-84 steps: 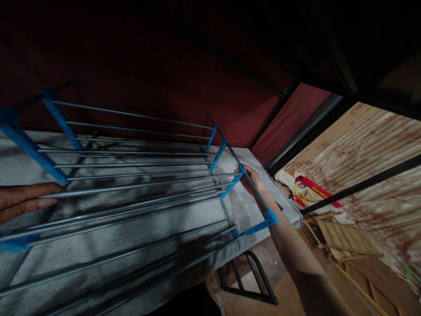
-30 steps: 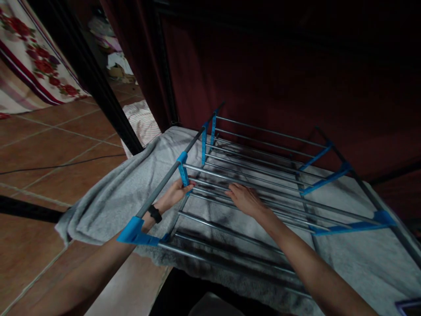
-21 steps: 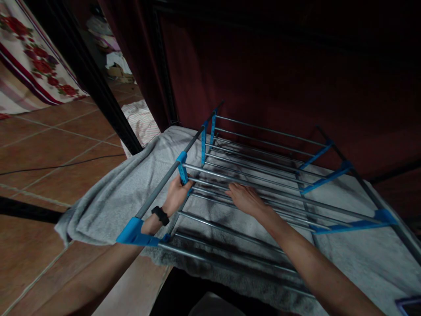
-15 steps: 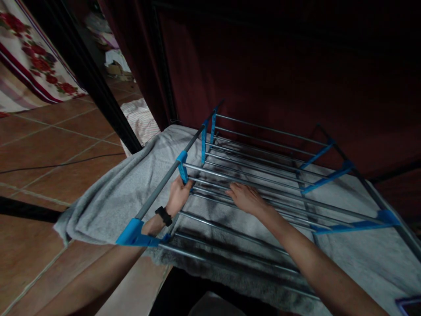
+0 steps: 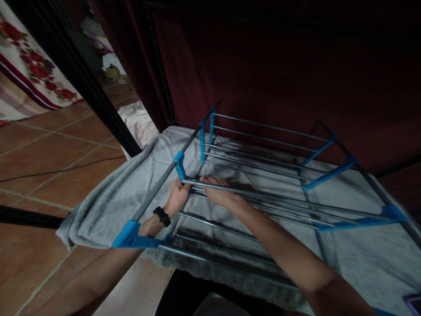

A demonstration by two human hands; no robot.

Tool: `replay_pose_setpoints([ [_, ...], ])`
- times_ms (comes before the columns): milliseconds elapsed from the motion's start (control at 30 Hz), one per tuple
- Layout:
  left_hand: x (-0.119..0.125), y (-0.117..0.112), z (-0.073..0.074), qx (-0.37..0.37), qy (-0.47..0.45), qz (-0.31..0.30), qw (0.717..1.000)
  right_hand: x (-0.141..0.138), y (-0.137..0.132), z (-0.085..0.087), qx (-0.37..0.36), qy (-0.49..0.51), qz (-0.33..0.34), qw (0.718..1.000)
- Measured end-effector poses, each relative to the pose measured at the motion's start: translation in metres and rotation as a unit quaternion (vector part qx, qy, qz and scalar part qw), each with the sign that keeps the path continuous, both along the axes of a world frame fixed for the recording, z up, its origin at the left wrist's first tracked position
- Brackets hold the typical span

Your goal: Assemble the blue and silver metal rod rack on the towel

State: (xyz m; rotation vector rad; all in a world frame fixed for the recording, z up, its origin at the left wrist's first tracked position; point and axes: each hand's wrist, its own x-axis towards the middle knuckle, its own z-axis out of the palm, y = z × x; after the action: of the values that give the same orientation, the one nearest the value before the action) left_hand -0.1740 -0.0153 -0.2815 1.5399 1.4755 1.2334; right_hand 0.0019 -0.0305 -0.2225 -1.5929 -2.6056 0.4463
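A rack of grey metal tubes and blue plastic brackets lies on a grey blanket (image 5: 138, 193). My left hand (image 5: 177, 196), with a black band on its wrist, is closed around the lower part of a blue bracket (image 5: 179, 166) on the left side pole (image 5: 156, 188). Close beside it, my right hand (image 5: 215, 189) reaches over a metal tube (image 5: 263, 193), its fingers curled around the tube near the left end. That end sits low, by the bracket's bottom and my left fingertips. My right fingertips are partly hidden.
Nearer me, another blue bracket (image 5: 130, 235) carries several tubes. A dark post (image 5: 98, 96) rises at the left, beside the tiled floor (image 5: 49, 162) with a black cable. A dark red curtain (image 5: 263, 66) hangs behind. The edge of a dark device (image 5: 412, 303) shows at lower right.
My right hand has slid left along the tube toward my left hand. The tube's left end has dropped from the bracket's top to its lower part. My left hand stays about where it was.
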Motion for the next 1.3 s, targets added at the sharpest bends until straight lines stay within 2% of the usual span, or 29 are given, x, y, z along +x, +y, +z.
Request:
replay_pose_setpoints([
  [100, -0.001, 0.002, -0.002, -0.012, -0.018, 0.003, 1.000, 0.002, -0.001, -0.001, -0.005, 0.006, 0.003, 1.000],
  [300, -0.001, 0.003, -0.003, -0.044, -0.086, -0.059, 0.994, 0.002, -0.004, 0.009, 0.011, 0.030, 0.002, 0.999],
  [567, -0.004, 0.001, 0.001, -0.021, -0.065, -0.088, 0.994, 0.001, -0.004, 0.025, -0.024, 0.028, 0.012, 0.999],
  [767, -0.006, 0.003, 0.000, -0.007, -0.037, -0.092, 0.995, 0.002, -0.001, 0.026, -0.019, 0.023, 0.020, 0.999],
  [1167, -0.007, 0.003, -0.001, 0.012, 0.005, -0.076, 0.997, 0.002, 0.003, 0.030, -0.067, 0.049, 0.011, 0.996],
  [1300, -0.007, 0.003, -0.002, 0.014, 0.021, -0.069, 0.997, 0.001, 0.007, 0.025, -0.068, 0.077, 0.011, 0.995],
])
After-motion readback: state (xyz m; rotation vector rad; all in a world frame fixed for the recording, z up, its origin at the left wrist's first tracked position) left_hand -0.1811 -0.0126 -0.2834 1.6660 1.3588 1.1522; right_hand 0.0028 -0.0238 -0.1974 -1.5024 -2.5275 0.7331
